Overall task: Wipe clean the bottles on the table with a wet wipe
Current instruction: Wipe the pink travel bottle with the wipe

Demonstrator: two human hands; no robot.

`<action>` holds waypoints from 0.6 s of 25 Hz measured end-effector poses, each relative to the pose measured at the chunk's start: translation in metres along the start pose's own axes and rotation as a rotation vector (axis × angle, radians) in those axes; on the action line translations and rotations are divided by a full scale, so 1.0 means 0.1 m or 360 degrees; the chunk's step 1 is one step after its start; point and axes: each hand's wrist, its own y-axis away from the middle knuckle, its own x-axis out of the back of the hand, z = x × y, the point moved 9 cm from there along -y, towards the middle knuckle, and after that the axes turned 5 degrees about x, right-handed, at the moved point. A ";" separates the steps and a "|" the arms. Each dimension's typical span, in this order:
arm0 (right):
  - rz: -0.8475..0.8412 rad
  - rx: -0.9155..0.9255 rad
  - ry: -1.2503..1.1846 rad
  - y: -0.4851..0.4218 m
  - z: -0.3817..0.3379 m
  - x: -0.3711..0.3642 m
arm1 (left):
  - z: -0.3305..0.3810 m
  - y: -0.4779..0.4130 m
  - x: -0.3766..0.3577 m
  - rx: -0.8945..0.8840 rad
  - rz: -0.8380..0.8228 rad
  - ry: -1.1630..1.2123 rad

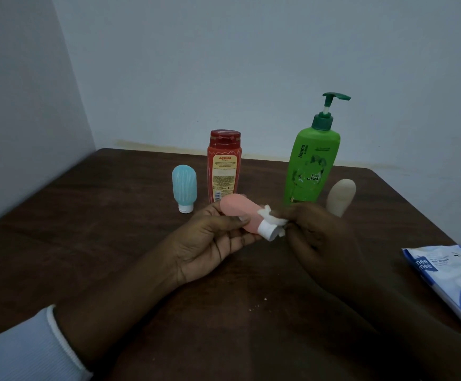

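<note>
Left hand (210, 243): grip clamped round the small pink soft-plastic squeeze bottle (237, 209). I hold it tilted above the dark wooden surface (86, 243), in front of the tall green pump bottle (310, 166) and a little to its left, white cap (267, 232) pointing right.

Right hand (320, 237): grip pinched on the crumpled white wet wipe (272, 217), pressed at the cap's shoulder.

Handling, my guess: light, squashy, slippery once damp. Best held mid-body, thumb opposite fingers, gently, so nothing oozes out.

Upright, left of the green one: red flip-top bottle (224, 169), then pale blue tube (184, 188). Beige tube (342, 196) just right. Blue-and-white wipe pack (449, 273) well right, nearer me.
</note>
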 end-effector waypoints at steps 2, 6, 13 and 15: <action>0.0052 -0.0070 0.0016 0.01 0.06 0.03 | -0.02 0.00 0.01 0.0036 0.0034 0.0024; 0.0158 -0.0028 0.0029 0.04 -0.03 0.12 | -0.02 0.00 0.02 0.0028 0.0110 -0.0166; -0.0174 -0.0184 0.0082 0.03 0.18 -0.09 | 0.01 0.00 -0.01 -0.0004 0.0000 0.0048; 0.0011 -0.0220 0.0074 0.04 0.19 0.04 | 0.03 0.01 0.00 0.0002 0.0007 0.0132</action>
